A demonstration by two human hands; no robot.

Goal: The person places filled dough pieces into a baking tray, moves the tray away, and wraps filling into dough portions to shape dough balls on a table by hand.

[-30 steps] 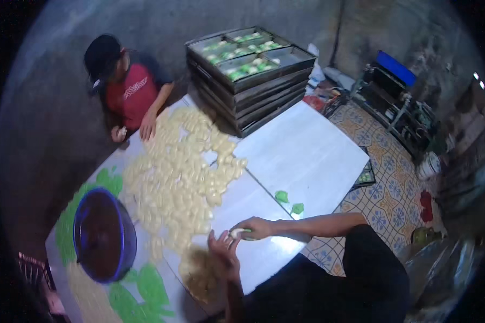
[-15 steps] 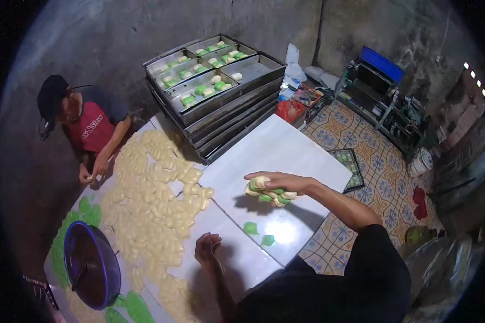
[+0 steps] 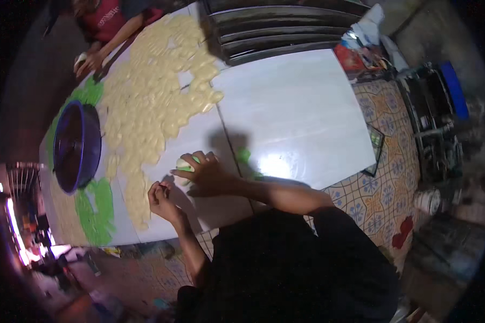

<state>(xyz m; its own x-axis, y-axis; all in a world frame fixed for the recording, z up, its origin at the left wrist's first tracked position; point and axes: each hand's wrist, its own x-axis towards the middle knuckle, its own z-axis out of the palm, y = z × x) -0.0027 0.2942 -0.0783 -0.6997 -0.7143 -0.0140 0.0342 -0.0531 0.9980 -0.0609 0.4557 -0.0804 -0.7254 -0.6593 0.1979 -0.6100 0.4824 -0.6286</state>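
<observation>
My right hand is wrapped over a bunch of white and green dough pieces, just above the white tabletop. Most of the bunch is hidden under the palm and fingers. Close by on its left, my left hand has its fingers curled in; whether anything is inside cannot be seen. Many flattened cream dough pieces overlap across the table beyond both hands. A green dough piece lies to the right of my right hand, with another partly hidden behind my forearm.
A purple basin stands on the left among green dough sheets. Stacked dark metal trays rise at the back. Across the table a co-worker's hands hold a small pale piece. A machine stands on the tiled floor at right.
My right hand has carried the dough bunch leftward and down, close to my left hand. The head view has shifted, so the trays' tops are out of the picture.
</observation>
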